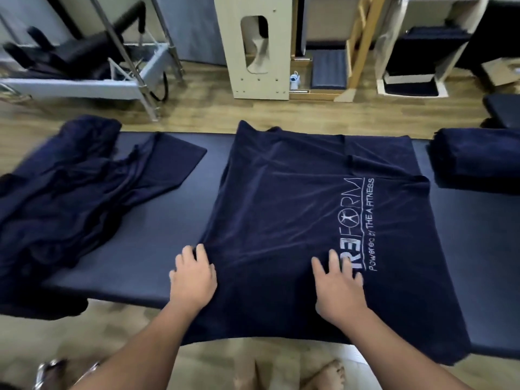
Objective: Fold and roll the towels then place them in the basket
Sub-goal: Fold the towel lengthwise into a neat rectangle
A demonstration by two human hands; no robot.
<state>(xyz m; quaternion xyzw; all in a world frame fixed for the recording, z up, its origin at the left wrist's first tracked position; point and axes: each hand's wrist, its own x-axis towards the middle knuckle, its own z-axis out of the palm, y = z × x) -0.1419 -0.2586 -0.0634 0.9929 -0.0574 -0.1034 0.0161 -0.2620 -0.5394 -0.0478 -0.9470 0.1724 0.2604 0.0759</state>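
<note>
I see the navy towel (295, 209) spread flat mid-tabletop (157, 229), logo up, near edge hanging over. Left hand (194, 280) presses its left edge, right hand (339, 288) rests beside the logo; fingers straight, gripping nothing. Crumpled towels (70, 187) left, folded stack (475, 159) right.

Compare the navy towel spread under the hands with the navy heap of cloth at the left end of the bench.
The spread navy logo towel lies mostly flat across the dark padded bench; the crumpled navy cloth heap is bunched and creased. The towel shows white lettering; the heap shows none. The left hand and right hand rest on the towel; nothing touches the heap. Both are dark navy, and each hangs over the bench's near edge.
</note>
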